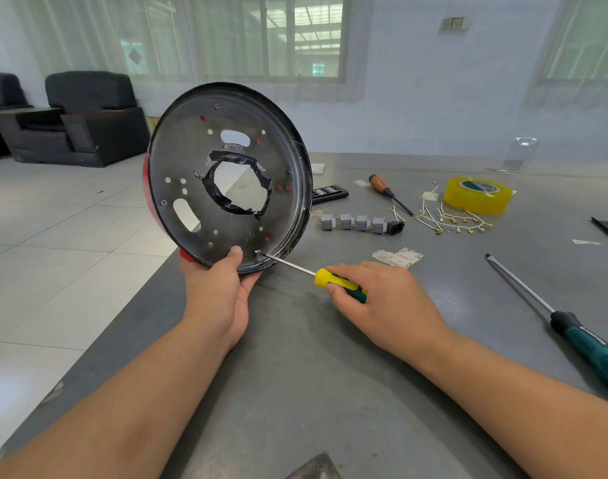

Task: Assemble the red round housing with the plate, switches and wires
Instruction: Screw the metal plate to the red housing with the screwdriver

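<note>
Left hand [223, 292] props the round housing on edge; right hand [382, 299] drives a screwdriver into its lower rim.

The left hand grips the bottom edge of the red round housing with its dark perforated metal plate [226, 178], thumb pressed on the plate face, holding it upright over the near-left edge of the grey table [313, 392]. The right hand is curled round the yellow-and-green-handled screwdriver [337, 283], whose tip meets a screw at the rim just beside the left thumb. Beyond the right hand lie a row of grey switches [354, 223], white wires with brass terminals [458, 223], a wooden-handled screwdriver [385, 188] and a yellow tape roll [477, 195]. A long teal-handled flat screwdriver [572, 326] lies right of it. Bare tabletop spreads between the forearms.
</note>
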A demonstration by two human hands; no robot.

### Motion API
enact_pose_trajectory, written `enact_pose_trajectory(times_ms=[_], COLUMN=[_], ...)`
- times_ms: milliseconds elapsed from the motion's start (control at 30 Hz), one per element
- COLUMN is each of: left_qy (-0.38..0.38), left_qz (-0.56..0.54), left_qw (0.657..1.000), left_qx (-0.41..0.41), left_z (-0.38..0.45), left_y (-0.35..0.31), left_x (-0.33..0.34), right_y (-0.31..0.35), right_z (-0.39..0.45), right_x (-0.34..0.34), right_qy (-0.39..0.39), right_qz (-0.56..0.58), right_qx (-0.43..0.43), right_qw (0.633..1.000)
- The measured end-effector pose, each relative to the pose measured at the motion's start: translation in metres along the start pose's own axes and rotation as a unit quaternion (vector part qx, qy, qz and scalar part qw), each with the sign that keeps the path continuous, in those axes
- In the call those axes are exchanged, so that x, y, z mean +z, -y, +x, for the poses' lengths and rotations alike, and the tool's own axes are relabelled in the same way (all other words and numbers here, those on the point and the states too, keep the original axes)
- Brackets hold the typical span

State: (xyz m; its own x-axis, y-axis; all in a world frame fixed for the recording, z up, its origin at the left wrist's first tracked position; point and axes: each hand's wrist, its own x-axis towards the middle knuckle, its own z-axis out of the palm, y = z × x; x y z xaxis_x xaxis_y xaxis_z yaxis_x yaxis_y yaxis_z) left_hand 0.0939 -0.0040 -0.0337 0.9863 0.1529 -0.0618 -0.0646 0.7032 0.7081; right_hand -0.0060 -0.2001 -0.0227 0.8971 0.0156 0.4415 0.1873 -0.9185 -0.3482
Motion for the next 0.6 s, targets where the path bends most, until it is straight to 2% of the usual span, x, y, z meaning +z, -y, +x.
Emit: enact_pose_trajectory(times_ms=[233, 600], left_qy=[0.012, 0.02], left_qz=[0.072, 0.099], left_qw=[0.997, 0.992], left_qx=[0.04, 0.07], left_z=[-0.002, -0.004], left_y=[0.004, 0.006], left_x=[-0.001, -0.001], right_y=[0.009, 0.02], right_z=[-0.003, -0.004], right_x=[-0.006, -0.012], right_qy=[0.009, 0.075], right_qz=[-0.128, -0.127], right_qx=[-0.056, -0.046], right_qw=[0.99, 0.988])
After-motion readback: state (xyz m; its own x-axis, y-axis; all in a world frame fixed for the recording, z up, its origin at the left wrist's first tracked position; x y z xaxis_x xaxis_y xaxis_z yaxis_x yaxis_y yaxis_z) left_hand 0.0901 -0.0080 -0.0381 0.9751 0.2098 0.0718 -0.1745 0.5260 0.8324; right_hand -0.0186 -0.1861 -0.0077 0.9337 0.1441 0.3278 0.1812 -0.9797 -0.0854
